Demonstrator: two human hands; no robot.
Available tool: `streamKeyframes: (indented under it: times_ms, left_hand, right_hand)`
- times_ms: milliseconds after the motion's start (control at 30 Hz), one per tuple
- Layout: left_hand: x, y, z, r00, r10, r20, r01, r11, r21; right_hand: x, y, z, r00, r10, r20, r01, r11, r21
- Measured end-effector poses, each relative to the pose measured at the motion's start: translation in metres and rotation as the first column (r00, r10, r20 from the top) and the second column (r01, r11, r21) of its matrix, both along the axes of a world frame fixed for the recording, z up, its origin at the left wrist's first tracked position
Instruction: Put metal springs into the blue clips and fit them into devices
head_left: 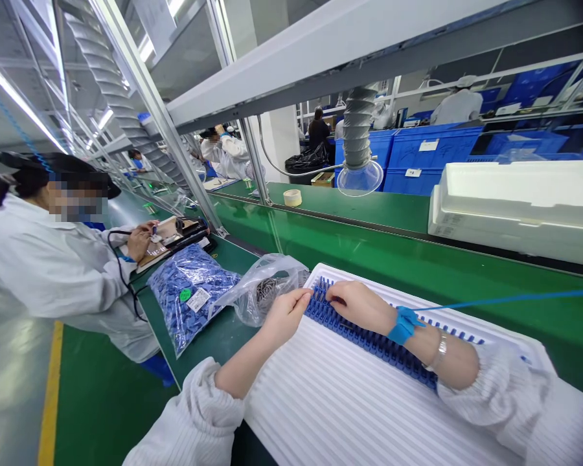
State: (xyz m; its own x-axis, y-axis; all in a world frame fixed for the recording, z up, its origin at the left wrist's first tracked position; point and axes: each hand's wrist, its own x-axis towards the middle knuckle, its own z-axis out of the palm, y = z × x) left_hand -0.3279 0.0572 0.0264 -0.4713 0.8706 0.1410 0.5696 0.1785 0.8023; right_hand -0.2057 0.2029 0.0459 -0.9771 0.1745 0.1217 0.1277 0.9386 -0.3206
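Note:
A white ribbed tray lies before me, with rows of small blue plastic pieces standing along its far side. My left hand is closed in a pinch at the tray's left end, and what its fingers hold is too small to make out. Over the blue rows, my right hand curls with thumb and fingers together; its fingertips touch or nearly touch the pieces, and anything between them is hidden. Left of the tray sits an open clear bag with thin dark metal pieces inside.
A large bag of blue pieces lies farther left. A co-worker works at the adjoining station. A roll of tape, a hanging extraction hose and white foam boxes are beyond. A blue cord runs right from my wristband.

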Motion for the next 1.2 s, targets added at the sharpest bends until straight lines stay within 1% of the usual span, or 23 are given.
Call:
streamKeyframes:
  times_ms: [133, 267, 367, 433, 600, 733, 833, 1000, 1100, 1200]
  left_hand:
    - [0.015, -0.001, -0.005, 0.998, -0.066, -0.013, 0.065, 0.996, -0.06]
    - [0.022, 0.0, -0.01, 0.994, -0.107, -0.018, 0.105, 0.99, -0.095]
    - [0.021, 0.001, -0.011, 0.995, -0.1, 0.004, 0.1, 0.99, -0.099]
    - [0.019, 0.001, -0.012, 0.997, -0.071, 0.025, 0.073, 0.992, -0.098]
    - [0.015, 0.0, -0.014, 0.994, 0.01, 0.107, -0.002, 0.998, -0.07]
    - [0.012, 0.0, -0.017, 0.985, 0.026, 0.171, -0.02, 0.999, -0.031]
    - [0.01, 0.003, -0.022, 0.968, 0.036, 0.247, -0.037, 0.999, 0.001]
    - [0.006, 0.006, -0.028, 0.898, 0.034, 0.438, -0.054, 0.998, 0.032]
    - [0.006, 0.007, -0.026, 0.841, 0.032, 0.54, -0.067, 0.997, 0.045]
    - [0.006, 0.007, -0.022, 0.795, 0.038, 0.606, -0.099, 0.993, 0.067]
  right_hand:
    - [0.021, -0.007, -0.002, 0.995, 0.033, 0.091, -0.039, 0.997, 0.065]
    - [0.028, -0.016, -0.009, 0.992, 0.009, 0.128, -0.029, 0.988, 0.153]
    - [0.028, -0.022, -0.012, 0.991, -0.003, 0.131, -0.021, 0.983, 0.183]
    - [0.027, -0.025, -0.013, 0.992, -0.008, 0.127, -0.016, 0.982, 0.186]
    - [0.022, -0.025, -0.004, 0.998, -0.03, 0.06, 0.022, 0.991, 0.13]
    - [0.005, -0.01, 0.003, 0.995, -0.092, -0.033, 0.093, 0.995, 0.026]
    - [-0.01, 0.0, 0.0, 0.99, -0.132, -0.042, 0.131, 0.991, -0.037]
    - [-0.02, 0.004, -0.007, 0.988, -0.151, -0.015, 0.149, 0.986, -0.075]
    - [-0.02, 0.003, -0.008, 0.988, -0.155, 0.002, 0.154, 0.985, -0.071]
    - [-0.018, 0.003, -0.007, 0.989, -0.145, 0.005, 0.145, 0.988, -0.057]
